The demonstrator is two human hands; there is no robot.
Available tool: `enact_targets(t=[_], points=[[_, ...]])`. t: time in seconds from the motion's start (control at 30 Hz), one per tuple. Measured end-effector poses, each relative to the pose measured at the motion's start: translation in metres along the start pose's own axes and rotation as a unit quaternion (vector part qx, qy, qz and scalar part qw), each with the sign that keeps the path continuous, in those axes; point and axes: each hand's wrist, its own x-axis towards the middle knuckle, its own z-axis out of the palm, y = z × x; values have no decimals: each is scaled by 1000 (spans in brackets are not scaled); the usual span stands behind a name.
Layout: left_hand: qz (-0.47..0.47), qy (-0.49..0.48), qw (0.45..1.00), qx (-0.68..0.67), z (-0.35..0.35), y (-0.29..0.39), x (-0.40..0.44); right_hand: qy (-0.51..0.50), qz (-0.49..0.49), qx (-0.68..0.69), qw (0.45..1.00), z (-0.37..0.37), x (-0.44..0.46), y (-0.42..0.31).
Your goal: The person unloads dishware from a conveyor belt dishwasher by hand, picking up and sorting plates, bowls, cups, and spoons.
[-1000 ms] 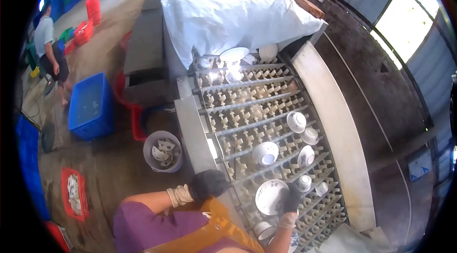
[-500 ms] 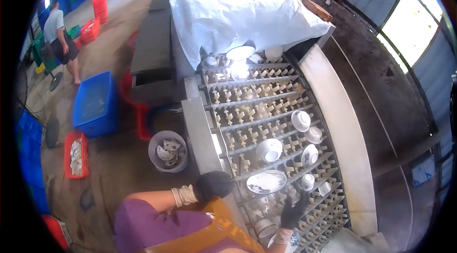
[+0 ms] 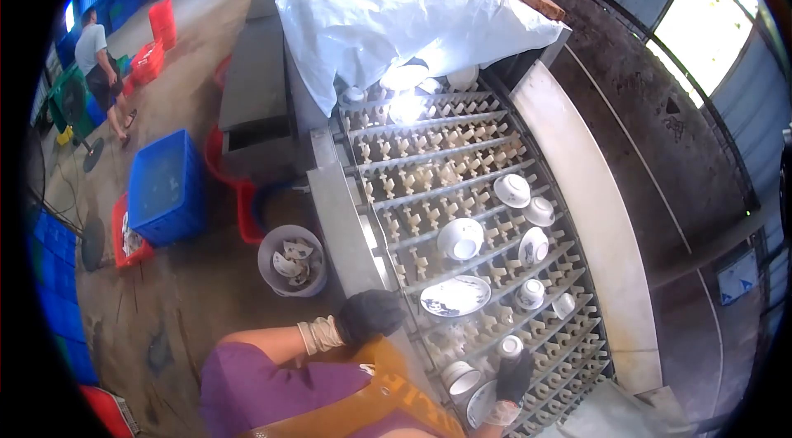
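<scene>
My left hand (image 3: pixel 371 315), in a dark glove, rests at the near left edge of the pegged rack (image 3: pixel 445 166); its fingers look curled, and whether they hold anything is hidden. At the lower right of the rack, my right hand (image 3: pixel 515 374), also gloved, is closed on a small white cup (image 3: pixel 511 346). A bowl (image 3: pixel 460 377) and a plate (image 3: pixel 481 405) lie just left of it. Farther up are a patterned oval plate (image 3: pixel 455 296), a white bowl (image 3: pixel 460 238) and several small bowls and cups along the right side.
White plastic sheeting (image 3: pixel 404 21) covers the rack's far end. To the left stand a bucket of broken dishes (image 3: pixel 291 261), a blue tub (image 3: pixel 167 188) and red baskets (image 3: pixel 147 63). A person (image 3: pixel 97 67) is at the far left beside a fan.
The round dish at my right hand became an oval plate lying on the rack. My right hand moved off it and now holds a small cup. The rack's dishes shifted slightly away from me.
</scene>
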Motion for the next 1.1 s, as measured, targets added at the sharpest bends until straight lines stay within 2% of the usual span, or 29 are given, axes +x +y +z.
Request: enact_targets(t=[0.03, 0.13, 0.17, 0.23, 0.27, 0.3, 0.33, 0.37, 0.4, 0.43, 0.47, 0.5, 0.53, 0.57, 0.6, 0.63, 0.67, 0.77, 0.83, 0.87, 0.97, 1.0, 1.07, 1.1], points=[[4, -3, 1000, -8, 1, 1, 0, -31, 36, 17, 999, -3, 1, -4], [14, 34, 999, -10, 2, 7, 3, -37, 11, 23, 999, 9, -6, 33], [12, 32, 999, -10, 2, 9, 2, -64, 60, 91, 992, -7, -7, 29], [-16, -9, 1000, -14, 1, 13, 0, -225, 161, 142, 950, -43, -4, 31], [-13, -17, 999, -26, 2, 12, -1, -165, 157, 178, 957, -65, -11, 12], [-18, -63, 998, -11, 6, 9, -2, -133, 65, 167, 975, -32, -26, 74], [-12, -117, 993, -4, 12, 10, -2, -135, 73, 79, 985, -35, -31, 74], [-36, -52, 998, -31, 9, 18, 2, -183, 49, -6, 982, -35, -37, 83], [-20, -23, 998, -52, 0, 23, 15, -167, 72, 10, 983, -30, -44, 95], [-22, 12, 1000, -15, 25, 20, -4, -203, 191, 66, 958, -38, -39, 73], [-24, 33, 999, -29, 35, 21, -6, -173, 79, -15, 982, -22, -45, 111], [-35, 40, 998, -42, 39, 24, -6, -202, 154, -13, 967, -53, -32, 75], [-31, 39, 999, -20, 50, 19, -16, -190, 180, -21, 965, -69, -27, 57], [-3, 33, 999, -5, 53, 18, -19, -7, 105, -23, 994, -59, -39, 75], [4, 34, 999, -10, 53, 22, -20, -60, 216, -37, 974, -89, -26, 45], [9, 39, 999, -9, 53, 29, -22, -51, 256, 4, 965, -105, -21, 35], [23, 23, 999, -29, 57, 18, -22, -1, 257, 3, 966, -100, -9, 32], [-74, 16, 991, -108, 65, 22, -26, 131, 184, -6, 974, -77, 10, 48], [14, 51, 998, -29, 66, 25, -19, 172, 153, 71, 971, -56, 17, 36], [13, 50, 998, -29, 65, 28, -17, 239, 64, -5, 969, -38, 17, 40], [8, 58, 998, -25, 61, 42, -12, 203, 58, -21, 977, -62, 6, -1], [4, 54, 998, -22, 58, 49, -8, 230, -13, -30, 973, -59, 1, -12], [17, 12, 1000, -16, 47, 54, 1, 54, -72, 80, 993, -55, -22, -41], [18, 6, 1000, -18, 52, 50, -5, -54, -44, 178, 982, -39, -36, -51]])
